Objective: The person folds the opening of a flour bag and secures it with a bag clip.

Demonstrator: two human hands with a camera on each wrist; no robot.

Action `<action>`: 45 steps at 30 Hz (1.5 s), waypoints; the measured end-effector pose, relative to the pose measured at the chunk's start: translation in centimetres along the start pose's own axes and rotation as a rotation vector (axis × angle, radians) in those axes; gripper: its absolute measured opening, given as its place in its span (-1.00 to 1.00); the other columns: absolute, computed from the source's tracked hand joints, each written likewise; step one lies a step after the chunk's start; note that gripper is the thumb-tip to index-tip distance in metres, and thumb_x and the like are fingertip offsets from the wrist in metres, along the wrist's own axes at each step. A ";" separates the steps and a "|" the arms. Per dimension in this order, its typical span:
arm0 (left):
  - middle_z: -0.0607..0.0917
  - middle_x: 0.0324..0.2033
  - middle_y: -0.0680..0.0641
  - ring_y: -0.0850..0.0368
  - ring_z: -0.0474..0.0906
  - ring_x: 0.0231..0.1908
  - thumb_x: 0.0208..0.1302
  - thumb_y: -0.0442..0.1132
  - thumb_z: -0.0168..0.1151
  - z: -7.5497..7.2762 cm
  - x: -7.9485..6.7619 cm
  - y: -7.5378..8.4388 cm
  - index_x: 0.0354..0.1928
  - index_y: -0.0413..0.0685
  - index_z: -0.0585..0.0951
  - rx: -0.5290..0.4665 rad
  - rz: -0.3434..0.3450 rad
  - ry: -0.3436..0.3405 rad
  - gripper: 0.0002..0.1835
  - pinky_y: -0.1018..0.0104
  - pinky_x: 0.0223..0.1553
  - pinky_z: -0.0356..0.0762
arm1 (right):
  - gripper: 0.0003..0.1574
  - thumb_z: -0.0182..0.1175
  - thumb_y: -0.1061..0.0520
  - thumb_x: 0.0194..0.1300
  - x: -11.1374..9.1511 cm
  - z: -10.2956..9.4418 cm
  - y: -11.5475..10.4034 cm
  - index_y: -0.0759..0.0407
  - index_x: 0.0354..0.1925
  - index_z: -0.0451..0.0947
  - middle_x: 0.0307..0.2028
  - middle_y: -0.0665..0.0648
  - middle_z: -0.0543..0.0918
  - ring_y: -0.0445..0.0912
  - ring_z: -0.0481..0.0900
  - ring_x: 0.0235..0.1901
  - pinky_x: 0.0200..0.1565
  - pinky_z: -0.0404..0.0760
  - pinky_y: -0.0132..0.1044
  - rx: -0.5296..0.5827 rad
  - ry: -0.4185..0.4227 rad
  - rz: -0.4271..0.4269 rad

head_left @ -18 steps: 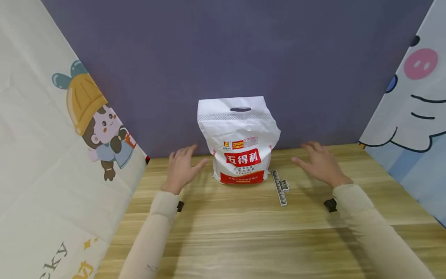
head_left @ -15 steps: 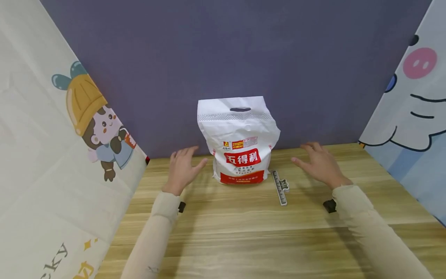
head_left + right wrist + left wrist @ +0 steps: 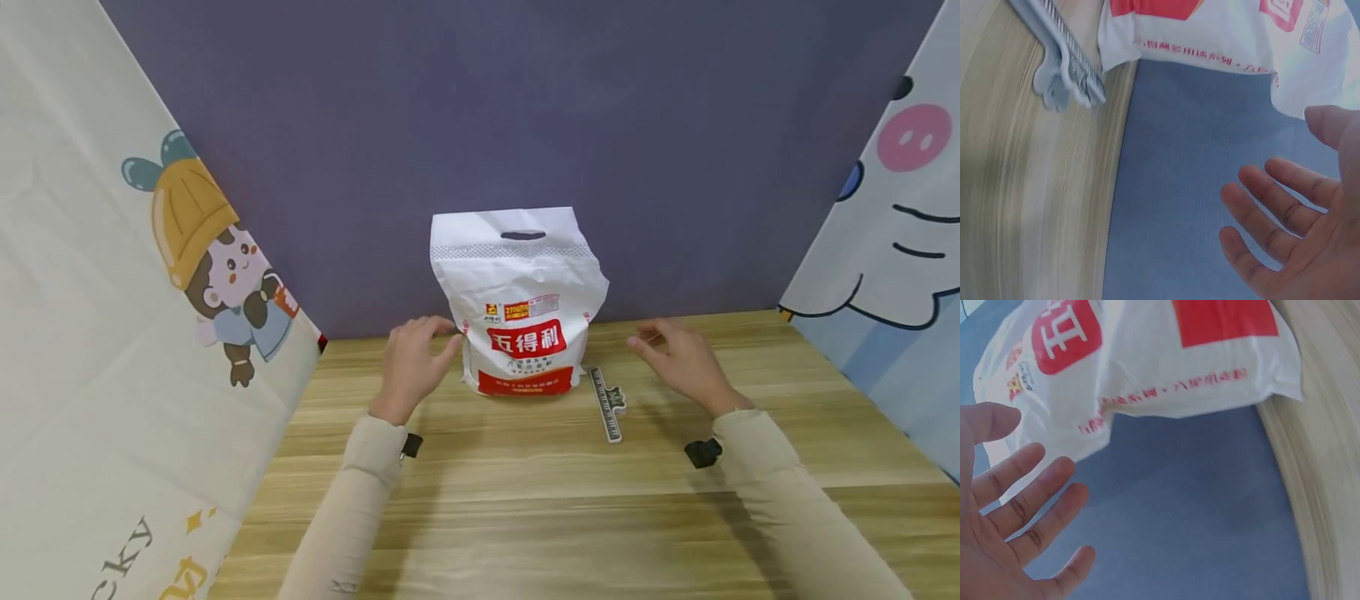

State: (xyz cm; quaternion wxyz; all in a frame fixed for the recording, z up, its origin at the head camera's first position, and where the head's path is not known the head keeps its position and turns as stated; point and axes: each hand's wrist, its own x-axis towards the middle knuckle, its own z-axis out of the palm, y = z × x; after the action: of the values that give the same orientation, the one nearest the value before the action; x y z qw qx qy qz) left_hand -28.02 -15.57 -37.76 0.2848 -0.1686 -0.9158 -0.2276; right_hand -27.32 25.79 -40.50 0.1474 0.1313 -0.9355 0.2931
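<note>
A white plastic bag (image 3: 525,283) with red labels and a slot handle stands upright at the back of the table. My left hand (image 3: 414,362) is at its left side, fingertips right by the bag's edge, fingers spread and holding nothing. On the other side my right hand (image 3: 684,360) hovers with loosely bent fingers, a gap between it and the bag. A sealing clip (image 3: 606,406), grey and white with a small crown-like tab, lies just right of the bag. The right wrist view shows the clip (image 3: 1063,59) from the side, away from the fingers.
A dark blue-grey panel (image 3: 495,108) rises directly behind the bag. Cartoon-printed white sheets flank the wood-grain table (image 3: 525,500), with a hatted figure (image 3: 217,275) on the left and a pig-nosed one on the right.
My left hand has moved right, closer to the bag's side. The right hand's fingers have bent a little more. The bag and clip stay put while the view shifts slightly.
</note>
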 end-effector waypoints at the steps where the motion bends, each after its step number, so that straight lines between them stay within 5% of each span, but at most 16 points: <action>1: 0.81 -0.20 -0.02 -0.03 0.70 -0.15 0.32 -0.04 0.37 0.0 0.0 0.3 -0.10 0.01 0.75 -0.008 0.002 0.004 -0.76 -0.03 0.00 0.52 | -0.36 0.09 -0.17 0.55 0.0 0.1 -0.1 0.35 0.19 0.54 0.04 0.39 0.69 0.27 0.67 -0.01 0.03 0.57 0.24 0.010 0.007 0.001; 11: 0.80 -0.28 0.01 0.04 0.68 -0.23 0.38 -0.03 0.27 -0.1 0.7 2.5 -0.13 0.00 0.76 -0.071 0.047 0.015 -0.76 0.03 -0.08 0.54 | -0.44 0.09 -0.17 0.54 0.0 0.7 -1.2 0.25 0.15 0.58 -0.03 0.30 0.74 0.17 0.68 -0.06 -0.01 0.58 0.07 0.106 0.040 0.041; 21: 0.79 -0.33 0.04 0.08 0.67 -0.31 0.37 -0.07 0.27 -0.4 1.8 4.8 -0.19 0.04 0.75 -0.138 0.102 0.040 -0.83 0.14 -0.20 0.56 | -0.60 0.13 -0.08 0.53 0.6 1.6 -1.8 0.18 0.08 0.63 -0.19 0.17 0.72 -0.12 0.53 -0.28 -0.24 0.44 -0.42 0.183 0.126 0.041; 39: 0.81 -0.32 0.04 0.15 0.69 -0.28 0.40 -0.07 0.23 -0.4 5.2 9.1 -0.17 0.03 0.74 -0.152 0.170 0.046 -0.81 0.24 -0.25 0.61 | -0.59 0.13 -0.04 0.54 1.1 2.5 -2.7 0.26 0.07 0.60 -0.21 0.26 0.72 -0.11 0.59 -0.33 -0.32 0.47 -0.46 0.293 0.144 0.065; 45: 0.80 -0.35 0.03 0.14 0.67 -0.30 0.40 -0.09 0.22 -0.8 6.3 10.1 -0.17 0.03 0.74 -0.155 0.195 0.042 -0.81 0.24 -0.25 0.59 | -0.54 0.11 -0.07 0.55 1.3 2.5 -3.0 0.29 0.08 0.59 -0.19 0.31 0.70 -0.30 0.56 -0.35 -0.30 0.48 -0.46 0.350 0.151 0.079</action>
State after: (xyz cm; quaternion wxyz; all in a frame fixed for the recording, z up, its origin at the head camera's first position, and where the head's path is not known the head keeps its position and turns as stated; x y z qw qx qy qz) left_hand -28.19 -6.34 -30.19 0.3110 -0.2735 -0.8685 -0.2723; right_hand -28.04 21.76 -40.52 0.1806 0.0955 -0.8610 0.4658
